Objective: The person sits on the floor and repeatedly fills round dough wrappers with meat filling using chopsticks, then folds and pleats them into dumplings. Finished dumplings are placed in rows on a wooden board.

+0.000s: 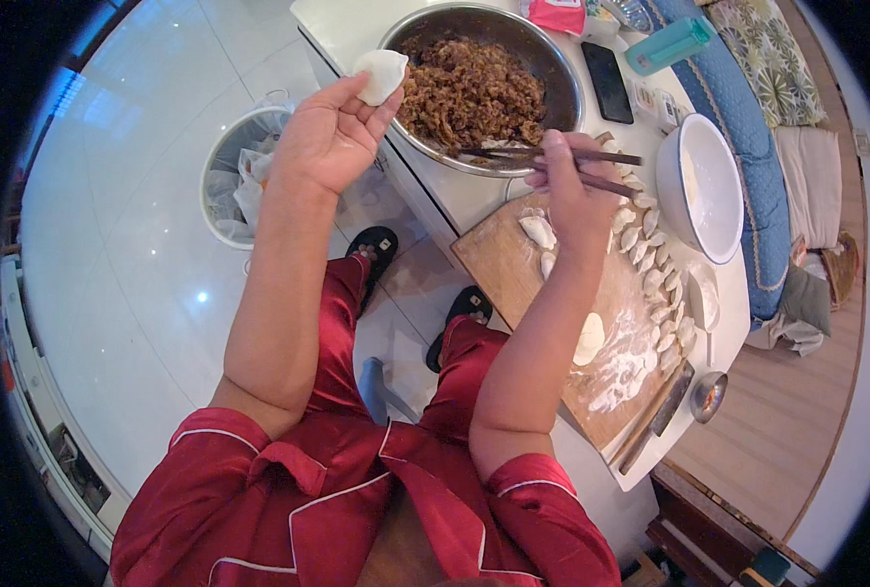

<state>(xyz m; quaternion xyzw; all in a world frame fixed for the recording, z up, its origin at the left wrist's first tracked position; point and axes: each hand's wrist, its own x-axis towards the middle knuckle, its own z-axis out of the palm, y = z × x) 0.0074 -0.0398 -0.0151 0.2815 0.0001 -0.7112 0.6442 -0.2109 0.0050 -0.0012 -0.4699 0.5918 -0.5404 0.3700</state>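
Note:
My left hand (339, 128) holds a white dough wrapper (381, 77) between thumb and fingers, beside the rim of a large metal bowl (570, 81). Brown minced filling (479, 88) lies in that bowl. A pair of dark chopsticks (596, 176) is gripped in my right hand (578, 183), their tips low in the bowl at the edge of the filling. Below my right hand lies a floured wooden board (493, 249). Several folded dumplings (652, 281) are grouped along its right side, and a few more lie near its upper left. Pale dough (589, 340) rests near my right forearm.
A white enamel bowl (721, 191), a black phone (607, 82) and a teal bottle (668, 46) stand on the table's far side. A cleaver (673, 400), a rolling pin (647, 422) and a small metal bowl (709, 397) are near the corner. A lined bin (218, 176) stands on the floor.

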